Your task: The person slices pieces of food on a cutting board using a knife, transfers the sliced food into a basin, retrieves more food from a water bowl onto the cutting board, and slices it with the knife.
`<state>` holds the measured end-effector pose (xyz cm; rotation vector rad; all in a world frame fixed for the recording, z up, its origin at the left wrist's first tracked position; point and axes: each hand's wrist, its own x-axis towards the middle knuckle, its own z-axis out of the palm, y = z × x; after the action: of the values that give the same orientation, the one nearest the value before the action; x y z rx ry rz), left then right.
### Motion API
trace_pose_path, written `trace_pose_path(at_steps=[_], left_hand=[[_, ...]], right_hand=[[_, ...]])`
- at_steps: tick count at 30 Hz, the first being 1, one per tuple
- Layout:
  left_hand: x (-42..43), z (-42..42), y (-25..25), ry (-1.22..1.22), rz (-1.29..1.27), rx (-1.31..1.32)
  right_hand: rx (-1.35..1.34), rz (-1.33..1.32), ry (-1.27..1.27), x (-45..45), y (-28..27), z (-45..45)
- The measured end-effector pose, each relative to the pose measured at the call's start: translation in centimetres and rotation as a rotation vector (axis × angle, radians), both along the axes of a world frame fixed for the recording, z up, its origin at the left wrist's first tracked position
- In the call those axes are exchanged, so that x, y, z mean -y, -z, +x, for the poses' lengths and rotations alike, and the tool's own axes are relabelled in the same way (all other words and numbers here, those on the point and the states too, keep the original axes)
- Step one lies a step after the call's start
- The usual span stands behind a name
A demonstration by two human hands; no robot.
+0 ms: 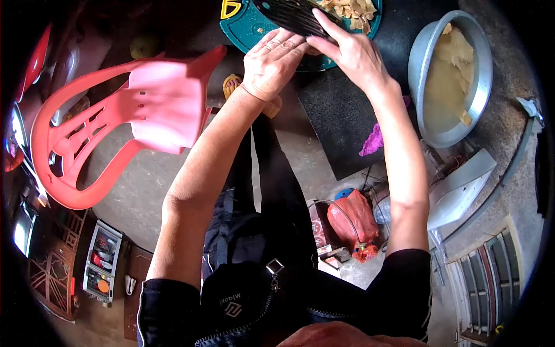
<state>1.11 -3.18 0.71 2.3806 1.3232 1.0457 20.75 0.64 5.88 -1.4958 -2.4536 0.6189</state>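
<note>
A round green board (243,33) lies at the top of the view, with pale brown cut pieces (354,13) heaped on its right part. My right hand (355,55) grips a dark, ridged, blade-like tool (298,22), which slants over the board. Beside the tool's lower edge, my left hand (272,65) has its fingers pressed together and bent down at the board's near edge. Whatever lies beneath those fingers is mostly hidden; only a bit of something pale shows between the two hands.
A metal basin (423,87) of cloudy water and pale sheets stands right of the dark tabletop (341,127). A pink plastic chair (165,104) is at left. Lower down are a red mesh bag (352,217), a purple cloth (373,141) and a white panel (462,188).
</note>
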Motion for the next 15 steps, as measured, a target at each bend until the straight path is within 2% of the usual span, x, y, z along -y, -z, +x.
trace_pose_path(at_steps=[1, 2, 4, 5, 7, 8, 9, 14, 15], left_hand=[[-0.3, 0.1, -0.2, -0.002, 0.023, 0.019], [-0.5, 0.1, -0.3, -0.005, 0.047, 0.037], [-0.6, 0.1, -0.4, 0.007, 0.044, 0.046], [-0.7, 0.2, -0.1, 0.006, 0.064, 0.045], [0.1, 0.0, 0.4, -0.024, 0.008, -0.033], [0.8, -0.3, 0.5, -0.051, -0.067, -0.111], [0.4, -0.5, 0.4, 0.016, -0.050, 0.028], [0.0, -0.5, 0.2, 0.022, 0.019, 0.037], [0.1, -0.6, 0.2, 0.022, 0.004, 0.043]], right_hand=[[-0.075, 0.021, 0.018, -0.5, 0.4, 0.1], [-0.253, -0.068, 0.121, -1.1, -2.7, -1.0], [-0.403, 0.015, 0.193, -0.2, -0.8, 0.2], [-0.232, -0.365, 0.293, 0.8, -3.5, 0.9], [-0.142, -0.270, 0.150, 4.0, -4.2, 0.9], [0.028, -0.282, 0.082, 5.5, -5.0, 1.0], [-0.024, -0.237, 0.088, 7.2, -4.2, 1.5], [-0.047, -0.204, 0.064, 7.7, -3.6, 2.6], [-0.064, -0.095, -0.001, 7.2, -2.6, 2.4]])
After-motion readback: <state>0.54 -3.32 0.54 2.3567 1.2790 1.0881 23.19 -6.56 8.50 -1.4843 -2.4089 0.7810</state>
